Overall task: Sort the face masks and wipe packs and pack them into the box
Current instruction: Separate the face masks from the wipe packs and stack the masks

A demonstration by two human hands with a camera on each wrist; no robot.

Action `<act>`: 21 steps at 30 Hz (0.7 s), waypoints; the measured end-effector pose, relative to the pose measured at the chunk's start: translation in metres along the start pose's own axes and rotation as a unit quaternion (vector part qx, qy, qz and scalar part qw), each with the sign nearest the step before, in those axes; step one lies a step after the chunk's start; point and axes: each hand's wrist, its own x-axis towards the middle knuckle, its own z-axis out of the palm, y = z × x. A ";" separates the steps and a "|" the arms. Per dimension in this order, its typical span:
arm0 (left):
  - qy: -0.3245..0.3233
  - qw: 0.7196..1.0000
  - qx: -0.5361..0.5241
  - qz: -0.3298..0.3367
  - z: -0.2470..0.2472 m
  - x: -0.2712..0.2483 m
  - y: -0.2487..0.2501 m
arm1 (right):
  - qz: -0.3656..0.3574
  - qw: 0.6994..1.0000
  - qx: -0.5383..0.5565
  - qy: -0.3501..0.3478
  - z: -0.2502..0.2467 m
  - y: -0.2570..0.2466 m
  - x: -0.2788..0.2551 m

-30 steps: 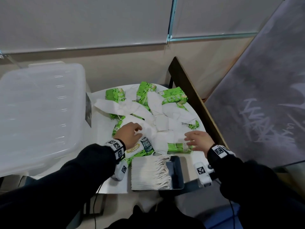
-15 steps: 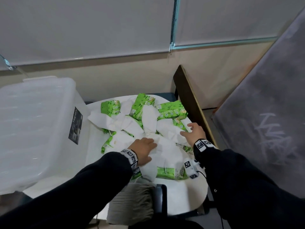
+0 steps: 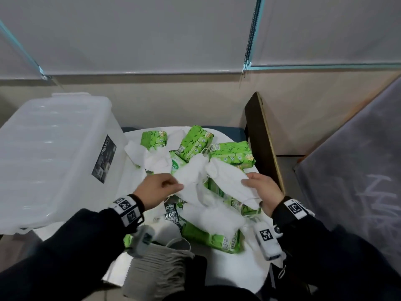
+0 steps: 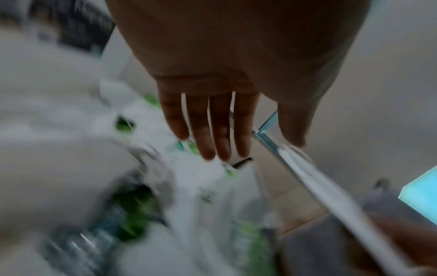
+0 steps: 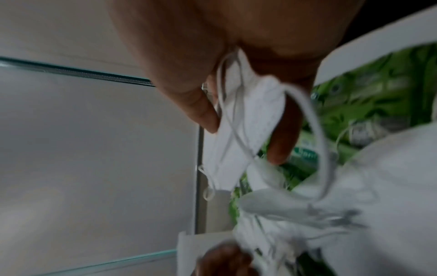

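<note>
While right fingers (image 5: 281,142) pinch face mask (image 3: 230,181), left hand (image 3: 158,190) alongside

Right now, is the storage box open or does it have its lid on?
Lid on. In the head view the translucent box shows its ribbed lid seated on top; no masks or wipe packs are visible inside.

One translucent plastic storage box (image 3: 54,157), two hands, one stack of grey folded masks (image 3: 156,270); tangled white masks and green wipe packs defy counting.
</note>
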 end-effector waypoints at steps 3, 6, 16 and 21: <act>-0.113 0.956 -0.265 -0.054 0.046 -0.003 0.057 | -0.010 0.998 0.054 -0.038 0.023 0.003 -0.016; -0.094 0.931 -0.344 -0.085 0.093 -0.002 0.078 | 0.004 0.997 0.058 -0.043 0.034 0.018 -0.027; -0.002 0.917 -0.365 -0.159 0.106 0.000 0.054 | 0.114 0.867 -0.482 0.059 -0.069 0.125 -0.015; -0.023 0.905 -0.385 -0.178 0.114 -0.009 0.048 | 0.116 0.865 -0.484 0.054 -0.069 0.132 -0.006</act>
